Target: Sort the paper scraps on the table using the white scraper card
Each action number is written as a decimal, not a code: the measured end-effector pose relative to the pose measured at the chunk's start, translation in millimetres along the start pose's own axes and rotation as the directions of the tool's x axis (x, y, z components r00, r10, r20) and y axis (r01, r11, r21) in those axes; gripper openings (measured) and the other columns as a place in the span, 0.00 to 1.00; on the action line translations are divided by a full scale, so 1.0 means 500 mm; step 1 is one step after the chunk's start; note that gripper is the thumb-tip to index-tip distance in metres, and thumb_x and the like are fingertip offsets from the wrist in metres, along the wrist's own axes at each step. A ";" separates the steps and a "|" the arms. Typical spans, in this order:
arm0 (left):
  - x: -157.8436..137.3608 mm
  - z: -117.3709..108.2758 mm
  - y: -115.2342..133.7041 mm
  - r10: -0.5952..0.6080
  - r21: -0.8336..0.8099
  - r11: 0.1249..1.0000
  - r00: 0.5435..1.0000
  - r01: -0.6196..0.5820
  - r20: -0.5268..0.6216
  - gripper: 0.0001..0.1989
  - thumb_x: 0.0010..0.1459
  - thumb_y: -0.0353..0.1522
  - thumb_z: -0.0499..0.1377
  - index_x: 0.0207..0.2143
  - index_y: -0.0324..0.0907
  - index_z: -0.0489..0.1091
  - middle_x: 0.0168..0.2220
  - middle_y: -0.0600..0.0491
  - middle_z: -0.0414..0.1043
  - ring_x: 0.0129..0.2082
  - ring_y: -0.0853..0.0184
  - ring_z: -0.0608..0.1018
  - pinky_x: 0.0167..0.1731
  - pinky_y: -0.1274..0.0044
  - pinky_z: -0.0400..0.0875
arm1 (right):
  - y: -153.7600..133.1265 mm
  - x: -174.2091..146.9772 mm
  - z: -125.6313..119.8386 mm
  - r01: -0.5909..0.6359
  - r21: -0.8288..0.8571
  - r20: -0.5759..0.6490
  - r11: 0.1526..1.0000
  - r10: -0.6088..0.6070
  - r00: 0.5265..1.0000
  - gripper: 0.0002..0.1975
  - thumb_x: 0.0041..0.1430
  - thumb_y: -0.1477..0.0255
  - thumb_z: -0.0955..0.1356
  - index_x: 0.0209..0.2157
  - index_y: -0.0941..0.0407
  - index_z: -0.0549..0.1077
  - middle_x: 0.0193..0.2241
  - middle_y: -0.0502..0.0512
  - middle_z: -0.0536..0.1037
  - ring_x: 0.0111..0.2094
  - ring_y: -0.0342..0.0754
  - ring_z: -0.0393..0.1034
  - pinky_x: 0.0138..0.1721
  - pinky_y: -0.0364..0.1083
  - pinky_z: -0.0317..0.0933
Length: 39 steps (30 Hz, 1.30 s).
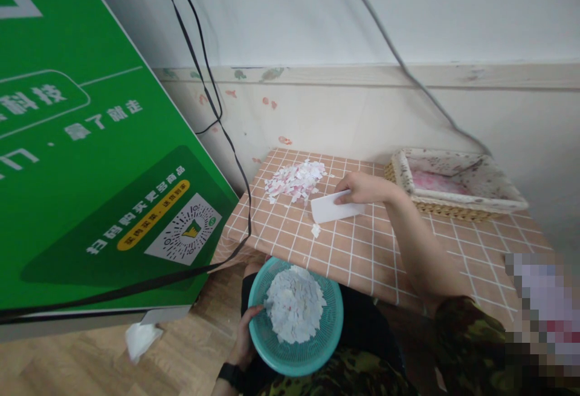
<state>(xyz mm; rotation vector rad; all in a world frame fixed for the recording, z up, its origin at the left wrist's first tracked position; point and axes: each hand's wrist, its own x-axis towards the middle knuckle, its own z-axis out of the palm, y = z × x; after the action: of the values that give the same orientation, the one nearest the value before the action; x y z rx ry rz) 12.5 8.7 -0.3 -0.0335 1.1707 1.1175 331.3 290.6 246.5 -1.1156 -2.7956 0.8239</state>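
My left hand (247, 329) grips the left rim of a teal plastic basket (333, 323), thumb over the edge, below the table's front. Inside the basket lies a heap of small torn white paper scraps (294, 305). Over the table, my right hand (362, 189) is closed on a flat white card (328, 207), held on its long edge. Just left of the card, a few scraps (316, 230) lie on the cloth. Farther back is a loose pile of white and pinkish paper scraps (296, 179), apart from the card.
A brown checked tablecloth (362, 257) covers the table. A lined wicker basket (475, 205) with something pink inside stands at the back right. To the left rises a green printed panel (113, 142), with a black cable (240, 172) hanging before it. A white bag (141, 340) lies on the floor.
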 end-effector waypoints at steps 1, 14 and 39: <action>0.000 0.000 0.000 -0.009 -0.005 1.000 1.000 0.009 0.003 0.12 0.47 0.32 0.61 0.35 0.34 0.74 0.31 0.45 0.80 0.32 0.54 0.80 0.40 0.62 0.71 | 0.001 -0.003 -0.002 0.010 0.007 0.008 1.000 -0.010 1.000 0.12 0.52 0.66 0.66 0.31 0.60 0.77 0.25 0.54 0.76 0.25 0.43 0.64 0.27 0.43 0.52; 0.005 -0.002 0.000 -0.034 -0.032 0.999 0.999 0.035 0.028 0.14 0.47 0.32 0.61 0.36 0.33 0.75 0.32 0.44 0.80 0.37 0.51 0.80 0.43 0.60 0.70 | 0.038 -0.016 -0.011 -0.021 -0.030 -0.088 0.999 0.018 0.996 0.11 0.52 0.67 0.66 0.24 0.59 0.74 0.21 0.52 0.73 0.23 0.42 0.63 0.24 0.42 0.51; 0.003 0.001 0.001 -0.019 -0.041 0.999 1.000 0.019 -0.007 0.15 0.46 0.32 0.62 0.36 0.31 0.75 0.31 0.41 0.80 0.38 0.50 0.79 0.42 0.61 0.70 | 0.030 -0.006 -0.006 -0.015 -0.025 -0.120 1.000 0.011 0.993 0.10 0.52 0.68 0.65 0.25 0.60 0.73 0.21 0.52 0.73 0.22 0.41 0.62 0.25 0.42 0.51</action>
<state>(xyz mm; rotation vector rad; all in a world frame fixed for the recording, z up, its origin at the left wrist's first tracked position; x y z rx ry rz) 12.4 10.5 -0.8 -0.0801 1.1514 1.1254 343.9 299.0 242.3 -1.1475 -2.7110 0.6987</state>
